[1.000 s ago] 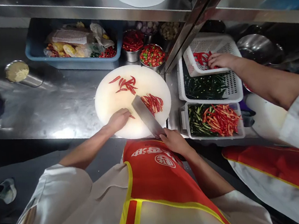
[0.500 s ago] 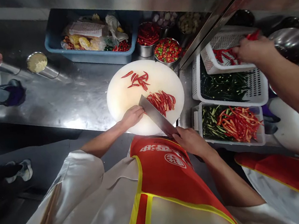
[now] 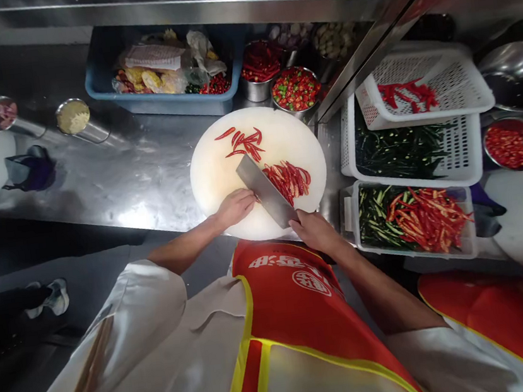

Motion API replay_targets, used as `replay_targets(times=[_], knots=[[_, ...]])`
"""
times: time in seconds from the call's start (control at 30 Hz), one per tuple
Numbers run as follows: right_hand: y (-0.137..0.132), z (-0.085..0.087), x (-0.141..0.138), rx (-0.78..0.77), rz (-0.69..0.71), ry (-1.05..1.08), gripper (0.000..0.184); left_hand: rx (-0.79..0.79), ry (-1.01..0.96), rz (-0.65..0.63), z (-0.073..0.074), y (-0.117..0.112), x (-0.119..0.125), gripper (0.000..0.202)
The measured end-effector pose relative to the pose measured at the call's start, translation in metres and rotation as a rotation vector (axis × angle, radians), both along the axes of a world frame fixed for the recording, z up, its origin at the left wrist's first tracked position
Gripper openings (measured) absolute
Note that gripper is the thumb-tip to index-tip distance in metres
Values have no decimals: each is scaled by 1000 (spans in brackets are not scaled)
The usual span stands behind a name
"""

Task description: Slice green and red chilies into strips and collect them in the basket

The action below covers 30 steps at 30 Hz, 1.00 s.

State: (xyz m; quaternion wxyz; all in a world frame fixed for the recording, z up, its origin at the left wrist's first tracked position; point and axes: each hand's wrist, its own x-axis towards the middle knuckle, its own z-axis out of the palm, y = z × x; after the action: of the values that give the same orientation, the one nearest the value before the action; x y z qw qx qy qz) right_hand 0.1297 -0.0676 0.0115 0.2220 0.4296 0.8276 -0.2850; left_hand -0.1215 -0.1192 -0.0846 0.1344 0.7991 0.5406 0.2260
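Note:
My right hand [image 3: 314,230] grips the handle of a cleaver [image 3: 267,193], whose blade stands over a round white cutting board [image 3: 215,182]. Close against the blade's left side, my left hand [image 3: 237,207] is closed with fingers bunched at the board. A bit of red chili shows at its fingertips; most of it is hidden by fingers and blade. To the right of the cleaver lies a pile of sliced red chili [image 3: 294,179]. Several halved red chilies [image 3: 246,142] rest toward the back of the board.
Behind the board stand a blue bin [image 3: 169,105] of packaged food and a steel pot of chopped chilies [image 3: 296,89]. At right are a white basket [image 3: 423,114] and a clear tub [image 3: 440,253] of shredded peppers. A co-worker's red apron [image 3: 494,307] shows at lower right.
The cleaver blade has lifted and tilted, showing more of its face. The co-worker's arm has left the white basket, uncovering a bowl of chopped chilies. The view has shifted slightly.

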Motion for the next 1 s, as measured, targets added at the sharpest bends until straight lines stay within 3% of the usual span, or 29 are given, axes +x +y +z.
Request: replay_targets(times=[0.1,0.2,0.27,0.4,0.47,0.57,0.7,0.83,1.0], knots=[[-5,-1,22,6,-97,5,30,-9,-31,97,5,16,-11,26],[-16,6,42,-4,-116,3,31,6,-44,370,9,53,-31,28],[-25,11,46,-41,-67,33,30,-33,-21,480,10,79,-45,30],[-33,11,43,-98,10,83,27,-187,64,433,14,103,-64,26],[-32,7,44,-75,-36,76,28,-226,86,361,19,95,-68,23],[-27,2,46,-37,-119,36,29,-238,80,173,26,67,-66,21],[-22,7,40,-14,-102,-3,29,-210,25,-79,27,26,-44,26],[-21,24,30,-24,-27,17,27,-182,-18,-83,21,10,-19,30],[-18,43,30,-75,5,8,27,-141,-46,-57,15,8,-13,32]])
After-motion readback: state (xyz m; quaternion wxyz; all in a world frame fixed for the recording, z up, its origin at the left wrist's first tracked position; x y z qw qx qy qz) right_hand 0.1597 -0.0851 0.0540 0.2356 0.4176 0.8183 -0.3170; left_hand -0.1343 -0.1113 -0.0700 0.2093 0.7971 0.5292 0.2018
